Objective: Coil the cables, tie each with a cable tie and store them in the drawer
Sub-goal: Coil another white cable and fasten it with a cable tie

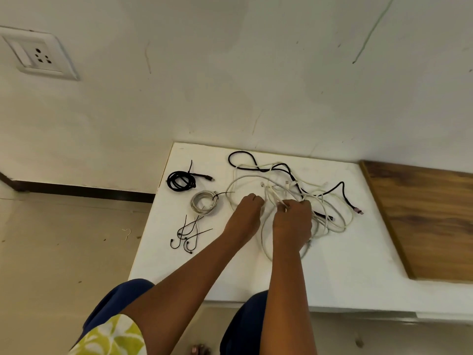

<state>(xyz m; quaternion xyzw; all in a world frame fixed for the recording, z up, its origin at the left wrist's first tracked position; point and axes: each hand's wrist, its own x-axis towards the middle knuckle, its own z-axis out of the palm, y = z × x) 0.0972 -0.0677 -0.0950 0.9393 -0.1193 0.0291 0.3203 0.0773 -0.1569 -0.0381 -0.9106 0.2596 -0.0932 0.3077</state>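
In the head view, white strands of the tangled cables (294,196) on the white table (345,265) are pinched by the curled right hand (291,221), while the left hand's (247,213) fingertips are hidden, its grip undeterminable.

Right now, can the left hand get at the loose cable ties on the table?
Probably yes: the cable ties lie uncovered just left of the left hand, with bare table between; but that hand is busy in the white cables.
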